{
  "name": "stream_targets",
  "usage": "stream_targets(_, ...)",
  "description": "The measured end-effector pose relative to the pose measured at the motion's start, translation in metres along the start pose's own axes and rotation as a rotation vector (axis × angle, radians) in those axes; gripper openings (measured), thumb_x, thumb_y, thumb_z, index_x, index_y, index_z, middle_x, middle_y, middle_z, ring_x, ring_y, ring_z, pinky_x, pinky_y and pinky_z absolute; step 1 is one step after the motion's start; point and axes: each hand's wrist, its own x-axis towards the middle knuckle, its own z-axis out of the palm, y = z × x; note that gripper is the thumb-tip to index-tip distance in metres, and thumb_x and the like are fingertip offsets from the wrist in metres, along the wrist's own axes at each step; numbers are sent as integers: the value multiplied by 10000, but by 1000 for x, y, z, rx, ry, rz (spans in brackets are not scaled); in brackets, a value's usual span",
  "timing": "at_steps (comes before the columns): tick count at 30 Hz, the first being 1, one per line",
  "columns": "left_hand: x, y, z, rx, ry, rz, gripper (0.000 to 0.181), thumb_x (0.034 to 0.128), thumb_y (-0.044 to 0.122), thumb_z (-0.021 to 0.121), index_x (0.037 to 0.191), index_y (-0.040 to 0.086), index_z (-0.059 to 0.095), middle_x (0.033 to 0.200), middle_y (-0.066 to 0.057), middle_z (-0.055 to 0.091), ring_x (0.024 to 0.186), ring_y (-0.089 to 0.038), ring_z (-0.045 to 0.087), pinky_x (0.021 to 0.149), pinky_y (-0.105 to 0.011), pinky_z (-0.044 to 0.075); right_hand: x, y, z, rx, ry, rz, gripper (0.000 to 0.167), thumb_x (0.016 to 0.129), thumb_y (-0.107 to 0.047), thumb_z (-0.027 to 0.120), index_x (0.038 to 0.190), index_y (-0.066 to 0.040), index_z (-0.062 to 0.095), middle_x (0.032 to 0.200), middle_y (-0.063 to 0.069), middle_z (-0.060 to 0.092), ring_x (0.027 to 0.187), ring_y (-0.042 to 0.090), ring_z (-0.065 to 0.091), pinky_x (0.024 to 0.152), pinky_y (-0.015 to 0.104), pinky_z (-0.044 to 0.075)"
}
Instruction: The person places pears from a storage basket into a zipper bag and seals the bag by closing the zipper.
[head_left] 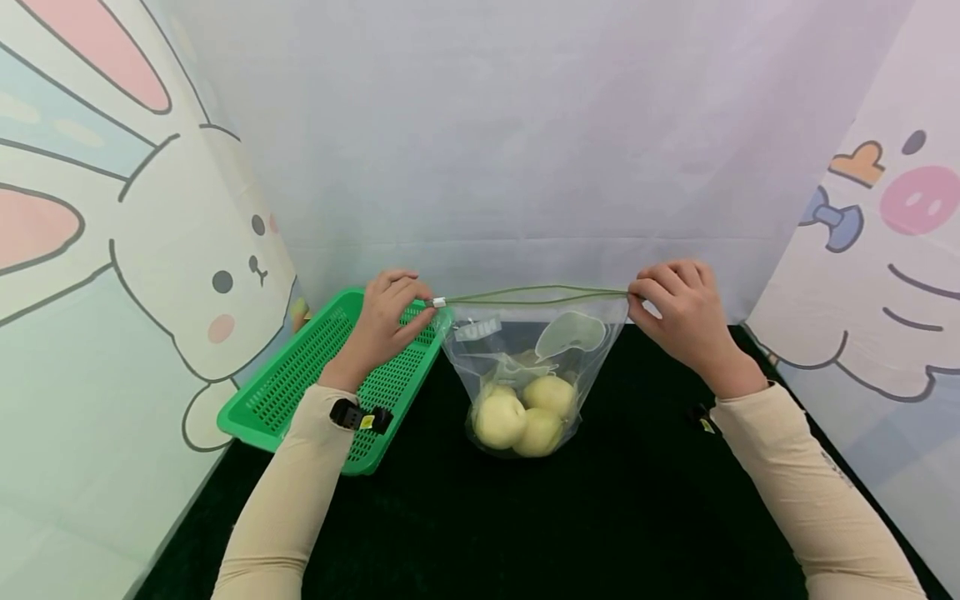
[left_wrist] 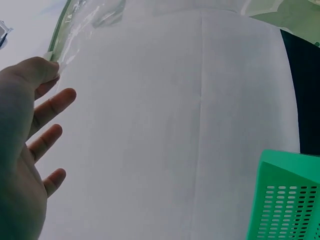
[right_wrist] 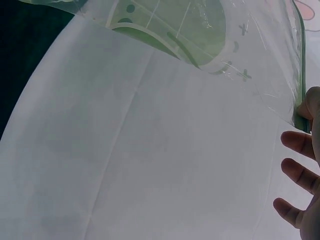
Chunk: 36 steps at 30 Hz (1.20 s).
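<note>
A clear zip-top bag [head_left: 457,358] with a green zip strip hangs between my two hands, its base low over the dark table. Several pale yellow-green round fruits [head_left: 501,421] lie bunched at its bottom. My left hand [head_left: 390,321] pinches the left top corner beside a small white slider [head_left: 439,302]. At the opposite corner, my right hand [head_left: 678,321] pinches the end of the green strip. The strip is stretched between them, its two edges slightly apart in the middle. In both wrist views, thumb and forefinger grip the bag while the other fingers are spread.
A green perforated basket [head_left: 258,412] stands to the left, partly behind my left forearm. The table has a dark cloth [head_left: 487,533]. A pale backdrop [head_left: 525,150] rises behind, with a cartoon rabbit panel [head_left: 172,275] at left and another cartoon panel [head_left: 862,292] at right.
</note>
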Motion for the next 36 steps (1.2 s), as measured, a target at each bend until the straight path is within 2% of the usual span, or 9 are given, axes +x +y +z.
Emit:
stream_targets(5,-1,-1,0,0,16,18,146,862,5,742,963,47,646,970,-134,677,1155,-420,513,940,-637,338,-1,-1,-2,-1,-4,-3,64,922,-35,615,884,-24,666,921,176,637,843,416,511,765,592,357)
stream_targets(12,-6,1,-1,75,47,41,141,849,33,763,951,57,668,934,-116,684,1098,-390,534,894,-611,360,-3,-1,-1,-3,-8,-6,114,950,-68,582,894,-24,670,916,174,641,834,410,516,766,586,363)
stream_targets(15,-6,1,-1,86,54,54,73,913,103,720,947,59,673,926,-111,675,1052,-371,526,852,-588,360,-4,0,-1,-5,-10,-5,131,962,-84,571,896,-23,666,916,173,641,834,410,518,760,585,363)
stream_targets(18,-5,2,-1,91,59,72,180,1005,222,615,940,64,673,914,-105,664,1002,-351,517,820,-569,356,-4,0,0,1,-7,1,179,982,-120,543,892,-21,661,910,173,643,834,409,521,758,586,363)
stream_targets(20,-4,2,-1,96,62,80,220,1024,249,583,938,67,671,902,-98,658,985,-345,517,815,-565,358,-4,0,0,10,-3,7,225,998,-156,513,891,-21,657,907,173,645,831,407,520,759,587,362)
stream_targets(24,-4,4,-1,101,67,87,48,937,106,693,937,64,668,885,-94,651,972,-344,522,816,-565,364,-4,-1,0,27,-2,21,299,1005,-239,479,886,-23,649,907,176,645,828,404,512,758,590,355)
stream_targets(27,-4,5,-1,101,67,81,132,850,17,754,939,61,667,883,-94,649,973,-347,523,823,-569,365,-3,-2,0,25,-7,27,355,1003,-318,486,889,-23,645,910,177,644,821,400,507,747,590,355)
stream_targets(36,-6,7,0,89,72,72,138,849,4,750,946,60,669,889,-90,656,983,-343,520,836,-569,366,6,-10,7,-4,-34,19,556,964,-544,524,983,-13,688,913,169,659,807,385,518,740,566,378)
